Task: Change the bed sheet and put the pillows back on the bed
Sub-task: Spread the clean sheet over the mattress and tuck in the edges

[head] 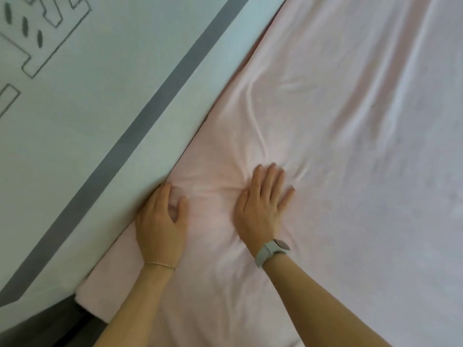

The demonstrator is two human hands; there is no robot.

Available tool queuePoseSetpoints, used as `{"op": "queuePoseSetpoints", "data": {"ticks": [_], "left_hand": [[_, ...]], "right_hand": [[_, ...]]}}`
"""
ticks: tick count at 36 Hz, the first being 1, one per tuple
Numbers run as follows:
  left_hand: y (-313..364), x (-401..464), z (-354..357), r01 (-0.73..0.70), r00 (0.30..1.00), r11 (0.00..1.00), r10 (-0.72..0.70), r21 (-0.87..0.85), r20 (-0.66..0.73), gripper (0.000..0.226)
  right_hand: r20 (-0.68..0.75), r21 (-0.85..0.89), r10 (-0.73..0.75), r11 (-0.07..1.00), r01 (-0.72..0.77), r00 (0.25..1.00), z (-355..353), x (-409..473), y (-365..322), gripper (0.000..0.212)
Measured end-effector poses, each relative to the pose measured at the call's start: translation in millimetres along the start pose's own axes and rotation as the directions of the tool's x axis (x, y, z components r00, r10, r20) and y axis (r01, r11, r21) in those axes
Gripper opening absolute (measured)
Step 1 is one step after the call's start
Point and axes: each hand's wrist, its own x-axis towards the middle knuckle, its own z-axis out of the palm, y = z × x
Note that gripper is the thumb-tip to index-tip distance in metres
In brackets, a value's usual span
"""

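A pale pink bed sheet (pixel 338 151) covers the mattress and fills the right and middle of the head view, with soft wrinkles running across it. My left hand (pixel 160 219) lies at the sheet's edge where the bed meets the wall; its fingers are curled and pinch a fold of the pink fabric. To its right, my right hand (pixel 263 206) presses flat on the sheet with straight fingers, and creases radiate from under it. A grey watch sits on that wrist. No pillows are in view.
A light green wall (pixel 87 116) with a dark grey stripe (pixel 155 106) and outlined drawings runs along the bed's left side. A dark strip of floor or bed frame (pixel 50 329) shows at the bottom left corner.
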Motion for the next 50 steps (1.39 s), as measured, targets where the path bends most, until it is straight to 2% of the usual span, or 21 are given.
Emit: {"op": "queuePoseSetpoints", "data": {"ticks": [2,4,8,12,14,18,21,22,23,26,29,33,35,37,40,42,45,47,50], "left_hand": [[-17,-16,-10,0.068,0.998,0.997,-0.068,-0.019,0.006,0.051],[-32,-33,-20,0.099,0.995,0.995,-0.099,-0.016,0.03,0.048],[-53,-61,-38,0.202,0.979,0.979,-0.202,-0.028,0.015,0.035],[-67,-86,-57,0.321,0.945,0.941,-0.326,-0.107,-0.032,0.032],[-74,-94,-64,0.431,0.896,0.877,-0.444,-0.213,-0.019,0.038],[-78,-96,-60,0.524,0.832,0.778,-0.555,-0.347,0.012,0.047],[-74,-88,-48,0.648,0.67,0.561,-0.741,-0.516,0.035,0.061],[-93,-102,-62,0.666,0.621,0.465,-0.779,-0.583,0.089,0.064],[-106,-109,-71,0.668,0.603,0.403,-0.786,-0.626,0.137,0.062],[-99,-102,-63,0.679,0.607,0.323,-0.752,-0.659,0.257,0.041],[-95,-96,-61,0.64,0.692,0.429,-0.682,-0.637,0.236,0.038],[-105,-105,-75,0.458,0.829,0.619,-0.557,-0.638,0.055,0.017],[-106,-107,-88,0.39,0.861,0.646,-0.509,-0.657,0.01,0.019],[-108,-107,-96,0.339,0.877,0.642,-0.48,-0.688,-0.016,0.024],[-114,-105,-101,0.332,0.859,0.567,-0.512,-0.754,-0.006,0.03],[-125,-105,-96,0.379,0.827,0.481,-0.559,-0.791,0.056,0.029],[-144,-104,-89,0.458,0.762,0.398,-0.636,-0.795,0.121,0.026],[-152,-103,-85,0.474,0.737,0.365,-0.663,-0.802,0.134,0.026],[-157,-102,-81,0.486,0.74,0.397,-0.661,-0.779,0.124,0.029]], "right_hand": [[0.003,0.0,-0.036,0.999,0.036,0.999,8,-3,-18,0.057],[0.048,-0.008,-0.17,0.985,0.171,0.984,15,-15,-33,0.058],[0.132,0.041,-0.424,0.906,0.422,0.896,17,-48,-50,0.055],[0.09,0.14,-0.562,0.824,0.549,0.822,3,-80,-37,0.048],[0.085,0.17,-0.543,0.834,0.525,0.835,-5,-102,-23,0.047],[0.049,0.117,-0.386,0.918,0.379,0.921,-11,-127,8,0.048],[0.066,0.097,-0.259,0.963,0.252,0.964,-18,-129,24,0.048],[0.047,0.042,-0.272,0.962,0.271,0.961,-14,-154,10,0.049],[0.034,0.006,-0.283,0.959,0.283,0.959,-10,-170,2,0.049],[0.066,0.001,-0.246,0.969,0.247,0.967,-14,-162,5,0.049],[0.07,-0.015,-0.214,0.976,0.215,0.974,-16,-154,2,0.049],[0.041,-0.048,-0.186,0.981,0.188,0.982,-22,-163,-5,0.052],[0.05,-0.058,-0.144,0.987,0.147,0.988,-29,-163,-11,0.053],[0.132,-0.04,-0.055,0.997,0.061,0.99,-30,-161,-25,0.053],[0.211,-0.008,-0.01,1.0,0.012,0.977,-15,-168,-57,0.055],[0.277,-0.047,-0.06,0.996,0.076,0.959,9,-184,-83,0.056],[0.296,-0.107,-0.178,0.97,0.218,0.939,39,-224,-112,0.057],[0.36,-0.108,-0.3,0.927,0.359,0.883,49,-248,-119,0.06],[0.476,0.06,-0.481,0.853,0.519,0.736,49,-270,-110,0.067]]}}
